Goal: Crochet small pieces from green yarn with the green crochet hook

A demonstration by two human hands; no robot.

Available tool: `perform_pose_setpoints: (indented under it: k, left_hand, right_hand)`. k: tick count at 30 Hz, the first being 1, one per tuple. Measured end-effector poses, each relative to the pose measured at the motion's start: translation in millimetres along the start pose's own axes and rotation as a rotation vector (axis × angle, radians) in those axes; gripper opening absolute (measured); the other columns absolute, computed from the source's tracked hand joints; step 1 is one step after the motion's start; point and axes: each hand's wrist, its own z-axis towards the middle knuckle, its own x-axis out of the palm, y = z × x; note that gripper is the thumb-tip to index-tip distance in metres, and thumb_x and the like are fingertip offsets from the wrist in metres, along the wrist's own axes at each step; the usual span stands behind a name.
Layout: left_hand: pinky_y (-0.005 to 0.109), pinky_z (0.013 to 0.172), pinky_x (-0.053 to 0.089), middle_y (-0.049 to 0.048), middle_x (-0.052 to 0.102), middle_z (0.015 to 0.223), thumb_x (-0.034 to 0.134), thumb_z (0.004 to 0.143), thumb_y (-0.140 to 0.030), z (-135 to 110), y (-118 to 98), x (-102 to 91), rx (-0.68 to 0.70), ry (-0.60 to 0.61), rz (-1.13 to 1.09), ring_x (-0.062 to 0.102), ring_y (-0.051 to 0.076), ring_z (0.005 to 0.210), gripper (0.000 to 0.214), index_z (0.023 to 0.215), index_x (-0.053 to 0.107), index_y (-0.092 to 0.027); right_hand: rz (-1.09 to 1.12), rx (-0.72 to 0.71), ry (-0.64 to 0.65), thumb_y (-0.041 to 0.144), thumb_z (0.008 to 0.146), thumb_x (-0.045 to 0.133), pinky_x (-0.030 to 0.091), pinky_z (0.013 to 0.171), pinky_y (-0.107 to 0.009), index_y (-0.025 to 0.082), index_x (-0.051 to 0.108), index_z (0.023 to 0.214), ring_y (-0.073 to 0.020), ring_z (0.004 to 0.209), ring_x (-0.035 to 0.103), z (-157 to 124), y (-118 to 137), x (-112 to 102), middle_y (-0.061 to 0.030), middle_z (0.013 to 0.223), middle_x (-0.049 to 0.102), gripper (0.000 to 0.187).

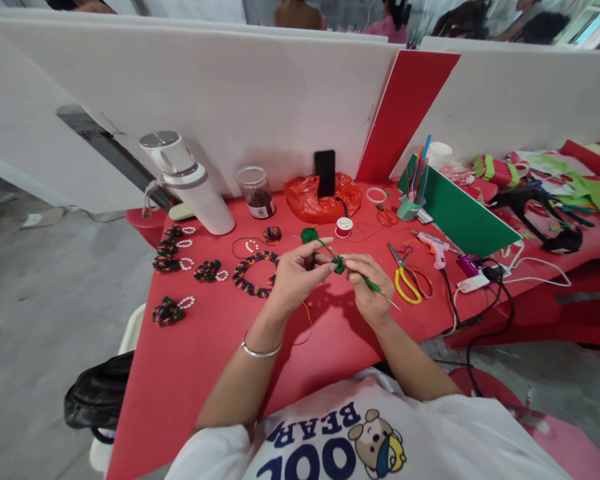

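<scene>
Over the red table, my left hand (300,270) pinches a small green crochet piece (339,265), with green yarn running across its fingers. A crochet hook (371,285) with a green grip is held in my right hand (373,297); its tip is at the piece, too small to make out exactly. Just beyond my left fingers lies a small green yarn ball (309,235). Left of that hand is a multicoloured crocheted ring (250,289), partly hidden by the hand. Several multicoloured crocheted bunches with white bead loops, one bunch (167,311) nearest, lie further left.
A white flask (203,197), a jar (257,193), a red plastic bag (300,203) with a phone (325,172), and a thread spool (344,227) stand behind. Yellow-handled scissors (406,283), a glue gun (433,248) and cables lie right, before a green board (467,210).
</scene>
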Motion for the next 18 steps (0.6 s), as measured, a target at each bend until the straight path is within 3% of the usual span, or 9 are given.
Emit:
perform_pose_setpoints:
  k: [7,10,18]
  left_hand:
    - [0.021,0.054,0.044,0.0045,0.075,0.075,0.087,0.068,-0.025,1,3,0.6,-0.001,0.010,-0.024,0.060,0.011,0.059,0.056,0.121,0.074,-0.013]
    - [0.021,0.054,0.044,0.0044,0.074,0.075,0.087,0.067,-0.025,1,4,1.2,-0.003,0.003,-0.026,0.061,0.011,0.060,0.056,0.121,0.074,-0.013]
    - [0.021,0.053,0.043,0.0039,0.073,0.072,0.087,0.066,-0.023,1,-1,1.3,-0.032,0.023,-0.012,0.059,0.010,0.058,0.059,0.122,0.073,-0.011]
  right_hand:
    - [0.075,0.041,-0.146,0.048,0.087,0.075,0.058,0.090,-0.044,0.037,0.081,0.098,-0.0255,0.103,0.069,-2,-1,6,-0.0047,0.106,0.077,0.017]
    - [0.051,0.034,-0.137,0.049,0.087,0.074,0.059,0.086,-0.044,0.036,0.081,0.097,-0.0257,0.100,0.069,-1,-1,4,-0.0053,0.106,0.078,0.017]
    - [0.007,-0.016,-0.036,0.050,0.089,0.071,0.056,0.094,-0.050,0.037,0.081,0.098,-0.0266,0.098,0.070,3,2,-5,-0.0053,0.104,0.079,0.019]
